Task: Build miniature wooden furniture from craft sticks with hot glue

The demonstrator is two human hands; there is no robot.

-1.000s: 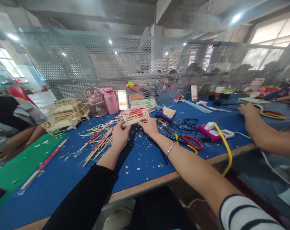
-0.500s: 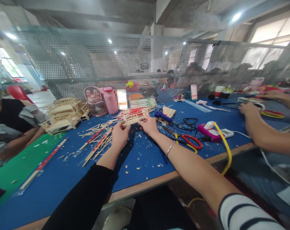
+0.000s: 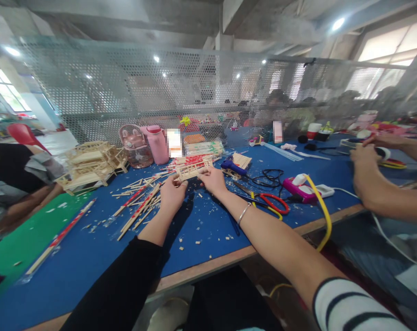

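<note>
Both my hands grip a small wooden stick frame [image 3: 192, 170], held up over the blue tabletop. My left hand [image 3: 172, 193] is closed on its left end, thumb and fingers pinched. At the right end, my right hand [image 3: 213, 181] pinches the frame too; a silver bangle sits on that wrist. Loose wooden sticks [image 3: 143, 211] lie to the left of my left hand, some wrapped in red-marked packaging. Just right of my right hand are a blue glue gun [image 3: 233, 165] and scissors with red handles [image 3: 274, 203].
Larger stick models [image 3: 87, 168] stand at the back left beside a pink bottle [image 3: 157, 145] and a clear jug [image 3: 135, 149]. A magenta power strip [image 3: 300, 189] with a yellow cable lies to the right. Co-workers sit on both sides; a perforated metal screen [image 3: 160, 92] rises behind.
My hands and the frame stay almost in place. The view shifts very slightly. At the right, the co-worker's hands have come closer together.
</note>
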